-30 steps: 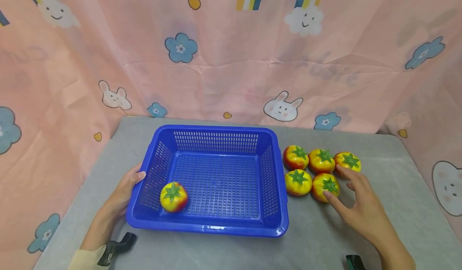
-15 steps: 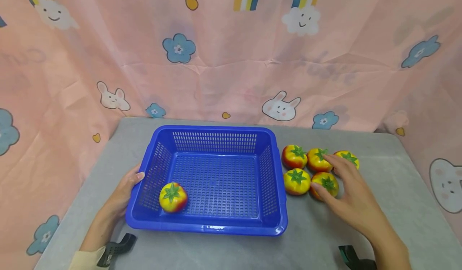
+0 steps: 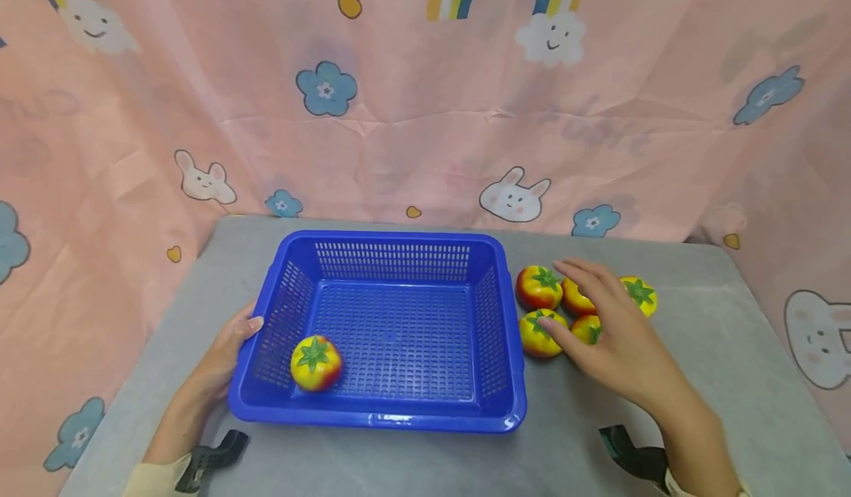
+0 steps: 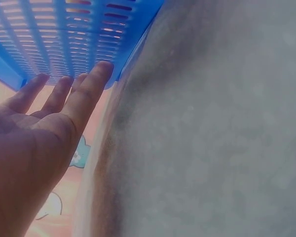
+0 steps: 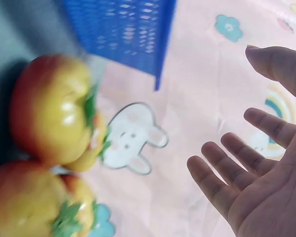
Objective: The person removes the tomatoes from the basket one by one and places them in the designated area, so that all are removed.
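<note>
A blue plastic basket (image 3: 392, 416) sits on the table, with one yellow-and-red tomato (image 3: 316, 363) in its front left corner. My left hand (image 3: 229, 345) holds the basket's left side, thumb over the rim; in the left wrist view its fingers (image 4: 86, 98) lie against the slotted outer wall. Right of the basket, several similar tomatoes with green star-shaped tops stand in two rows. My right hand (image 3: 621, 338) hovers over them, thumb near the front left tomato (image 3: 540, 342), partly covering those behind. In the right wrist view its fingers (image 5: 217, 190) are spread, with nothing in them.
The grey table (image 3: 372, 467) has a pink patterned cloth (image 3: 399, 150) hanging behind it and at its sides. Dark wrist mounts (image 3: 213, 458) show below both hands. The rear left tomato (image 3: 537, 287) stands close to the basket's right wall.
My right hand has moved left across the tomatoes, from the front right one toward the front left one. The left hand stays on the basket, and the tomatoes keep their places.
</note>
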A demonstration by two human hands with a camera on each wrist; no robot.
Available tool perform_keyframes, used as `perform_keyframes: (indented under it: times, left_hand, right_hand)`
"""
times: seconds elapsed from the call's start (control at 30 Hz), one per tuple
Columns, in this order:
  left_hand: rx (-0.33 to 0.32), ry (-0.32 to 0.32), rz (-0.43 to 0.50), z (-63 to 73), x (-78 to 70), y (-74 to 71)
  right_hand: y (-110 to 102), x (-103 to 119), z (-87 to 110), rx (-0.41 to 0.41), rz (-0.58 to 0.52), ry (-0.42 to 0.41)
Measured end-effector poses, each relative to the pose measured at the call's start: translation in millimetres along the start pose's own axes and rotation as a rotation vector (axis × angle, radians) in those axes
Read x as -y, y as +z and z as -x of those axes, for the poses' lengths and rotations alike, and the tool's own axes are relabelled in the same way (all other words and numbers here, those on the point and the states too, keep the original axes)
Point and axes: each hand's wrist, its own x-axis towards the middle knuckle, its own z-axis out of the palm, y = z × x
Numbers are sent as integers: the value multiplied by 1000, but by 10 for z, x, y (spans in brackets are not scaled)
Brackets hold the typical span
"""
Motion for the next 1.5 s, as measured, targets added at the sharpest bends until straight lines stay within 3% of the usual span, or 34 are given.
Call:
perform_keyframes:
  times: [0.17,0.5,0.67,1.03,1.27,1.5]
  left_hand:
    - [14,-7,-14,15,9,-2]
    - [-29,-21,-48,5,-11,7]
    - [-28,-20,-59,-3,-27,7]
    - [-27,-15,-16,-7,-19,7]
    - [-2,-13,-38,-11,8,20]
    - [-11,-9,-5,-7,-17,3]
  right_hand:
    - [5,151,-89,4,-21,-27]
    - [12,359,-358,2,-1,-147]
    - [8,463,-448,34,-17,-148]
    - [145,713,-669,187,-18,-205]
    - [327,871,-842,299,-17,-276]
    - [542,1046,-960,423,18,-334]
